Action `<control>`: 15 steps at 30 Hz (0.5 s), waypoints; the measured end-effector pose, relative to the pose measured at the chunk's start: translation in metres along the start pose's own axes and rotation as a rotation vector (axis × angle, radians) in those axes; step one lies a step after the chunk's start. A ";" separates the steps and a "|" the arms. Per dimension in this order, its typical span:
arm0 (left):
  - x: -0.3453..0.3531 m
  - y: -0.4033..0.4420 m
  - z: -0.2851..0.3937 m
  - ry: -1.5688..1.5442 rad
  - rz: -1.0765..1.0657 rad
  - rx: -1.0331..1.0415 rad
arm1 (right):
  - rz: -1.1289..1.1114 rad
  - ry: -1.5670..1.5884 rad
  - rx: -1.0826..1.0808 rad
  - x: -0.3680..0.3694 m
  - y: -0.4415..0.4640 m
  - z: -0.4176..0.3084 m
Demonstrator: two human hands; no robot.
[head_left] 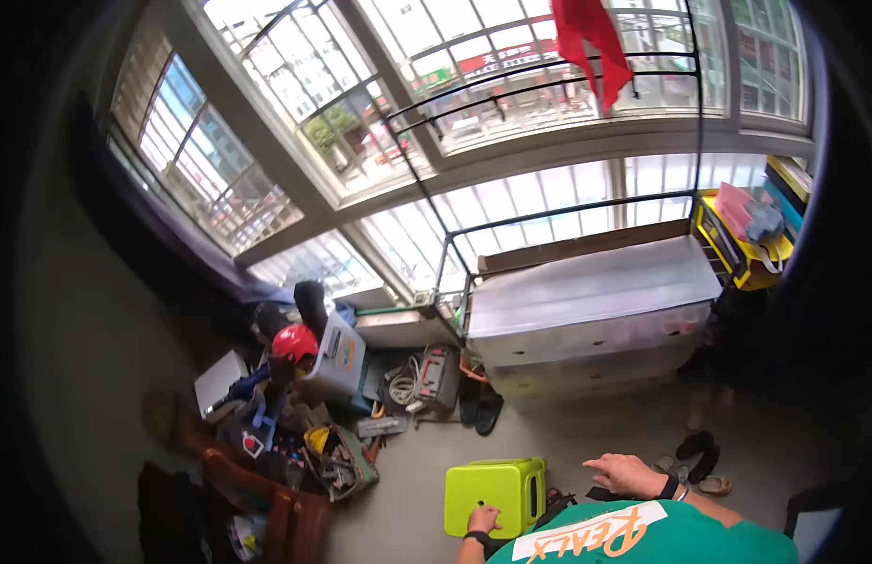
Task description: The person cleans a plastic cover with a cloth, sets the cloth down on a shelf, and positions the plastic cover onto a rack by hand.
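Observation:
A lime-green plastic stool (464, 489), box-shaped with a dark slot in its side, stands on the floor in front of me. My left hand (484, 519) is over the near part of its top, with fingers partly stretched and nothing visible in them. Whether it presses on the surface I cannot tell. To the right of the stool and apart from it, my right hand (629, 476) hovers in front of my green shirt (690, 536). Its index finger points left, the other fingers are loosely bent, and it holds nothing I can see. Both wrists wear dark bands.
Bags, a red helmet (294, 343) and a grey storage bin (338, 357) crowd the left. Black slippers (489, 414) lie by a toolbox (439, 376). A covered drawer unit (591, 291) stands below the windows. Shoes (704, 456) lie at the right.

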State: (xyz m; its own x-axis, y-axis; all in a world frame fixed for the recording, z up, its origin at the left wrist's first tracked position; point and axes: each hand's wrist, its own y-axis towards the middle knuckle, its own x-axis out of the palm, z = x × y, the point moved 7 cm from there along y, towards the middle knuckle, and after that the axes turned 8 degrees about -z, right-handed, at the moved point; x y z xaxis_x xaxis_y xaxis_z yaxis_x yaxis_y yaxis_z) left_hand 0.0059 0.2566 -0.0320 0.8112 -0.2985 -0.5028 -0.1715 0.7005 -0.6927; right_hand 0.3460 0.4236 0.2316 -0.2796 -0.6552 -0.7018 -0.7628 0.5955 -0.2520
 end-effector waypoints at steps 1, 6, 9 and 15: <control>0.006 0.002 0.003 0.049 -0.012 0.001 | 0.017 0.013 0.005 -0.002 -0.007 0.008; 0.013 -0.043 0.002 0.194 -0.002 -0.106 | 0.035 0.056 0.034 0.001 -0.029 0.029; 0.010 -0.009 -0.074 0.184 0.030 -0.122 | -0.001 0.064 0.018 0.004 -0.031 0.032; 0.008 -0.023 -0.028 0.228 0.198 -0.101 | -0.023 0.044 0.053 -0.006 -0.039 0.030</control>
State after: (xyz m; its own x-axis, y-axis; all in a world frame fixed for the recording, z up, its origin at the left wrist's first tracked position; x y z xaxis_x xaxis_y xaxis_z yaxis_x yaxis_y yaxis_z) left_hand 0.0007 0.2198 -0.0350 0.6123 -0.3088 -0.7279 -0.3775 0.6947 -0.6123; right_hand 0.3948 0.4180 0.2255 -0.2886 -0.6880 -0.6659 -0.7379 0.6030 -0.3032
